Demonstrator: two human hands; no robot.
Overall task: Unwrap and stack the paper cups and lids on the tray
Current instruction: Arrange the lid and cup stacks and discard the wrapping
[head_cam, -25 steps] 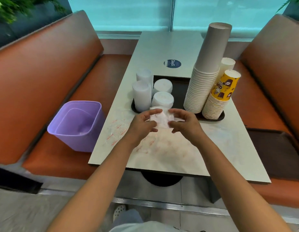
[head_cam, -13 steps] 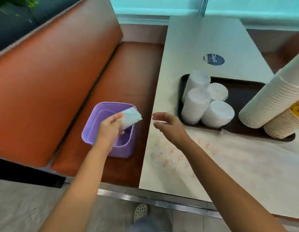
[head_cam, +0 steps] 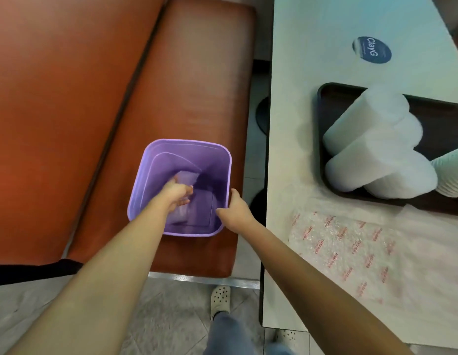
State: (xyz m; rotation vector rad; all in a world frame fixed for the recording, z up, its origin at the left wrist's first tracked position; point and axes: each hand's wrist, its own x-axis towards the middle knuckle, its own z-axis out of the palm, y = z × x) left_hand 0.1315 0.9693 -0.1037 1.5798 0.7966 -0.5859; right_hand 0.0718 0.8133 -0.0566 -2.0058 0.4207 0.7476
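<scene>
2 hands at the purple bin (head_cam: 145, 175): left hand (head_cam: 178, 194) pinches light, crinkly plastic wrap (head_cam: 188, 178) inside; right hand (head_cam: 235, 210) grips its rim.

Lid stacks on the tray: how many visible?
3 lid stacks: a back one, a middle one partly hidden behind the others, and a front one, all on the left end of the tray. More may be cut off at right.
</scene>
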